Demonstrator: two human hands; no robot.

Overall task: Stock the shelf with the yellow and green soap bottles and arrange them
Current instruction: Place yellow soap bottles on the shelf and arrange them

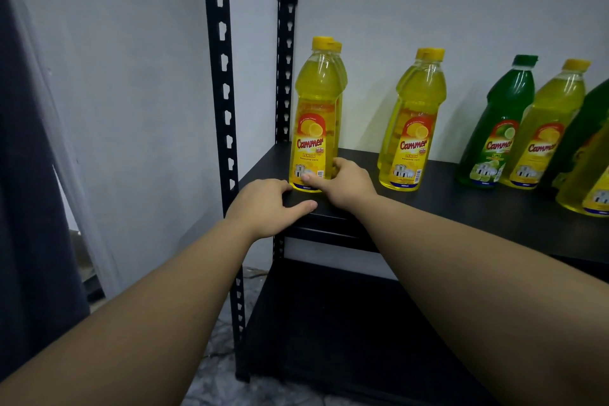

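A yellow soap bottle (313, 128) stands upright at the left end of the black shelf (445, 204), with another yellow bottle directly behind it. My right hand (342, 183) is wrapped around its base, thumb across the label. My left hand (267, 204) rests flat on the shelf's front left corner, fingers apart, holding nothing. A second pair of yellow bottles (412, 128) stands to the right. Further right are a green bottle (497, 128), a yellow bottle (547, 128), and more bottles cut off by the frame edge (590, 168).
Two black perforated uprights (224, 82) frame the shelf's left side against a white wall. A lower black shelf (346, 323) lies below. A dark curtain (29, 208) hangs at the far left. Bare shelf surface shows between the bottle groups.
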